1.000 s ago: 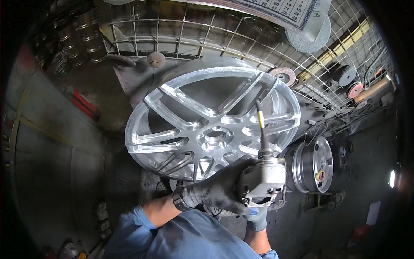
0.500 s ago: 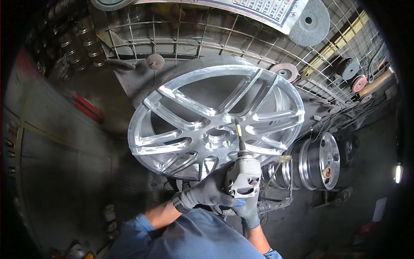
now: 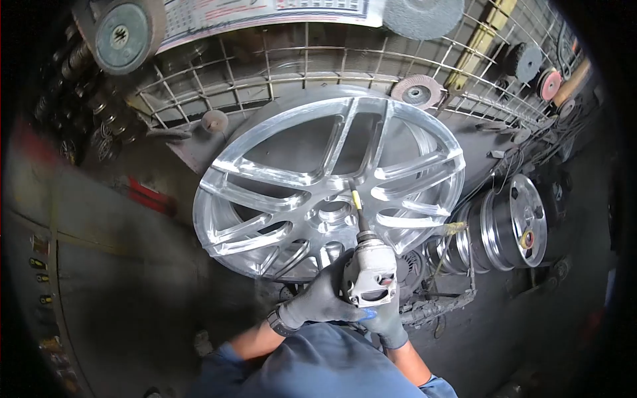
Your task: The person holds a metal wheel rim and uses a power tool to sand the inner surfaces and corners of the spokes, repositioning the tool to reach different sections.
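Note:
A bare silver alloy wheel (image 3: 345,199), multi-spoked and smeared with grey polish marks, lies face up and tilted in front of me. My left hand (image 3: 320,295), in a grey glove with a dark watch at the wrist, is wrapped around the left side of a die grinder (image 3: 371,272). My right hand (image 3: 388,322), gloved too, grips the tool's rear from below and is partly hidden behind it. The grinder's thin shaft, banded in yellow, points away from me. Its tip meets the wheel's face at the spoke roots, just above the centre bore.
Behind the wheel stands a wire mesh (image 3: 285,73) with a calendar (image 3: 279,14) and abrasive discs (image 3: 121,36) on it. More rims (image 3: 524,222) lie stacked on their side at the right. A red object (image 3: 149,196) sits at the left.
The view has turned, so the calendar sits farther left and the stacked rims higher and farther right. Both hands keep hold of the grinder, its tip still by the centre bore.

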`<action>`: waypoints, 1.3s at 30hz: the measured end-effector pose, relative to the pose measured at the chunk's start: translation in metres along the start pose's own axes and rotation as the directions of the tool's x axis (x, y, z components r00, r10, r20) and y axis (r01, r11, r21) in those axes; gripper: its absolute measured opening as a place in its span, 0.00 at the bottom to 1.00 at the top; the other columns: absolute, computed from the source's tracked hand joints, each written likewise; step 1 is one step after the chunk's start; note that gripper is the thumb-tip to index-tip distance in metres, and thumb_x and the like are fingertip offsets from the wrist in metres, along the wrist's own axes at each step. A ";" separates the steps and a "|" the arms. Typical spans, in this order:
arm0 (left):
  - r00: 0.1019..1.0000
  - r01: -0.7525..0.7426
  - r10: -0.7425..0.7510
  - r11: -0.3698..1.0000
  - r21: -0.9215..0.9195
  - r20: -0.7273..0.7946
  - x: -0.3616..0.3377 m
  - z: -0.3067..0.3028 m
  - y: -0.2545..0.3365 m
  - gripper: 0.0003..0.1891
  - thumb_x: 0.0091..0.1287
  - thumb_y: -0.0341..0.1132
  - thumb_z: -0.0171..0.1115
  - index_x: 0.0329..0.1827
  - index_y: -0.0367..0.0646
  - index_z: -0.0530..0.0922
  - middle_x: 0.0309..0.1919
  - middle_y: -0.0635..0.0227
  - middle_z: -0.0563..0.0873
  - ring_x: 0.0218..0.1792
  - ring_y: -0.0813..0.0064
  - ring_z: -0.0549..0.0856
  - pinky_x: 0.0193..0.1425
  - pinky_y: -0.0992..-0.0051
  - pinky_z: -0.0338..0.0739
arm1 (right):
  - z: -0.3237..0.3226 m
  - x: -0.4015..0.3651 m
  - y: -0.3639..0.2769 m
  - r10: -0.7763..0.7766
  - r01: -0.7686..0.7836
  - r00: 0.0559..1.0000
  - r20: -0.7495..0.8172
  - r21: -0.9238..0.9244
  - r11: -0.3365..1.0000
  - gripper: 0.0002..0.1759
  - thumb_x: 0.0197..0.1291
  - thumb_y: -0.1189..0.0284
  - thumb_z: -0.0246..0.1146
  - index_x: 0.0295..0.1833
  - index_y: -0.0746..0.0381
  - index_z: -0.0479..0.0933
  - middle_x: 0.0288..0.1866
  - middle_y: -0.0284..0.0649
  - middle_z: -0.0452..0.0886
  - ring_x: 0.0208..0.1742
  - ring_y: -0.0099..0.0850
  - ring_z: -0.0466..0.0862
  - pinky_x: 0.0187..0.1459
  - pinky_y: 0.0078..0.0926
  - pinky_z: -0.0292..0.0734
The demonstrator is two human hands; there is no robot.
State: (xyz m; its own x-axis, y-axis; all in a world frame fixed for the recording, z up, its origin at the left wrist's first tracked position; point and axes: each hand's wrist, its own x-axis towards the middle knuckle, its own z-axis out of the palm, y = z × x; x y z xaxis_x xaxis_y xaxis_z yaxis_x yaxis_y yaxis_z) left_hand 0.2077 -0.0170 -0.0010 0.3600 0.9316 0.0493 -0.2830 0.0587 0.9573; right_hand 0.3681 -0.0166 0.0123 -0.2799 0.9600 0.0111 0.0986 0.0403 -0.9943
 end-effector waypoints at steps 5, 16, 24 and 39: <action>0.996 -0.017 0.014 0.999 -0.031 -0.086 -0.004 0.006 0.005 0.50 0.42 0.44 0.82 0.68 0.35 0.65 0.59 0.61 0.78 0.61 0.70 0.78 0.66 0.68 0.72 | -0.008 0.007 -0.003 -0.114 0.156 0.972 0.204 -0.204 0.967 0.33 0.47 0.63 0.72 0.59 0.63 0.75 0.56 0.47 0.80 0.54 0.44 0.82 0.54 0.36 0.77; 0.984 0.087 -0.058 0.982 0.169 -0.167 -0.023 0.017 0.040 0.45 0.42 0.33 0.82 0.66 0.35 0.67 0.58 0.62 0.80 0.59 0.70 0.80 0.64 0.68 0.76 | -0.004 0.010 0.001 -0.196 0.215 0.952 0.234 -0.059 0.975 0.46 0.42 0.59 0.77 0.63 0.70 0.64 0.45 0.52 0.83 0.43 0.51 0.86 0.44 0.41 0.82; 0.950 0.157 -0.216 0.954 -0.255 -0.225 -0.031 0.025 0.052 0.47 0.42 0.35 0.78 0.69 0.37 0.65 0.61 0.61 0.77 0.61 0.69 0.79 0.65 0.66 0.77 | -0.012 0.018 -0.020 -0.272 0.308 0.919 0.285 -0.090 0.947 0.38 0.43 0.56 0.73 0.59 0.64 0.75 0.52 0.49 0.79 0.49 0.50 0.83 0.46 0.43 0.82; 0.921 -0.090 -0.044 0.943 -0.321 -0.386 -0.016 0.046 0.074 0.22 0.76 0.45 0.51 0.67 0.43 0.67 0.61 0.60 0.75 0.62 0.64 0.76 0.69 0.62 0.71 | -0.023 0.038 -0.042 -0.492 0.465 0.868 0.069 0.231 0.854 0.47 0.36 0.60 0.79 0.63 0.65 0.68 0.46 0.52 0.82 0.44 0.53 0.84 0.48 0.47 0.79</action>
State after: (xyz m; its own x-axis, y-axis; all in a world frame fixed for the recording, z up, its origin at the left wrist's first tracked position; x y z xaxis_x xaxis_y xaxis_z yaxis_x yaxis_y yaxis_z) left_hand 0.2219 -0.0443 0.0817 0.0007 0.9943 -0.1064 -0.5843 0.0867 0.8069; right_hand 0.3752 0.0250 0.0570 -0.3569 0.7946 0.4912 -0.2669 0.4172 -0.8688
